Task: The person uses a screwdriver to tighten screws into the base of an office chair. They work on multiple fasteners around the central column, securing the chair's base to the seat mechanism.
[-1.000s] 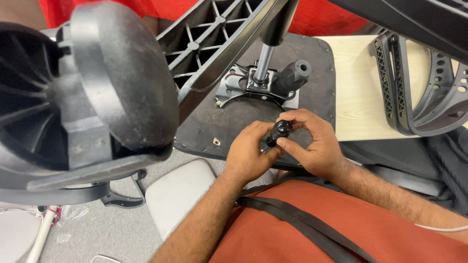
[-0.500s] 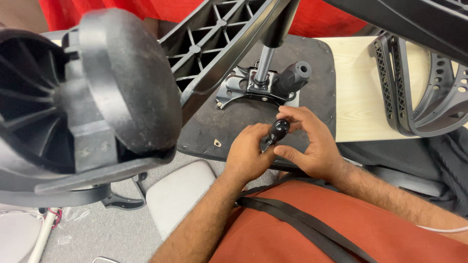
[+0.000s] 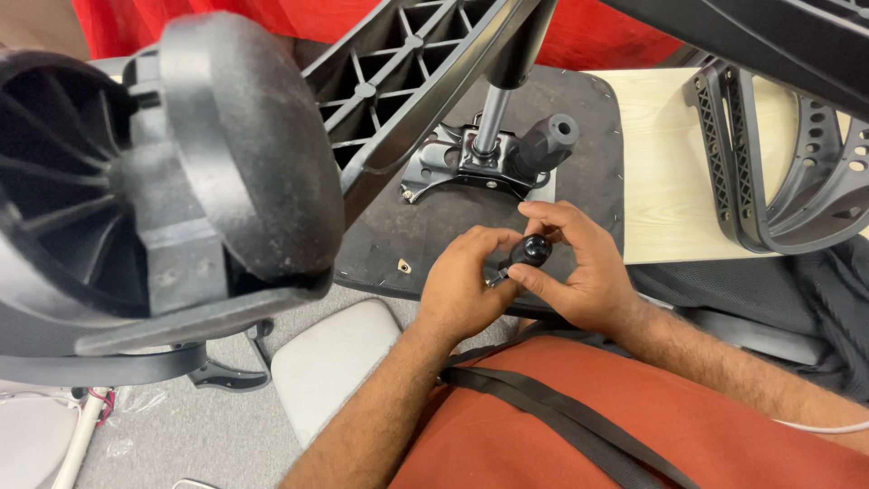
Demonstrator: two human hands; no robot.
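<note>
A small black rounded knob with a short metal stem (image 3: 523,254) is held between both hands, near the middle of the view and just above the dark underside of an upturned office-chair seat (image 3: 579,163). The left hand (image 3: 462,290) is closed around the stem end from the left, the fingers curled so that the part is kept from turning. The right hand (image 3: 579,272) is cupped over it from the right, thumb and forefinger pinching the round head; that pinch seems suited to twisting or steadying a small part. What lies under the stem is hidden by the fingers, so it cannot be told whether the knob touches the seat.

The seat is laid bottom-up, which leaves its bright metal mounting plate (image 3: 453,167) exposed on the far side of the hands. A grey gas-lift column (image 3: 493,118) rises from that plate, and a black ribbed cylindrical handle (image 3: 548,140) juts out to its right. The column is joined farther up to a black plastic star base (image 3: 398,81), whose ribbed spoke runs across the upper part of the view. A large black castor wheel (image 3: 163,172) on that base fills the near left, close to the camera. A pale wooden board (image 3: 661,172) is seen at the right, under a grey perforated plastic armrest frame (image 3: 769,181). A rust-coloured shirt crossed by a black strap (image 3: 561,417) fills the near edge.
</note>
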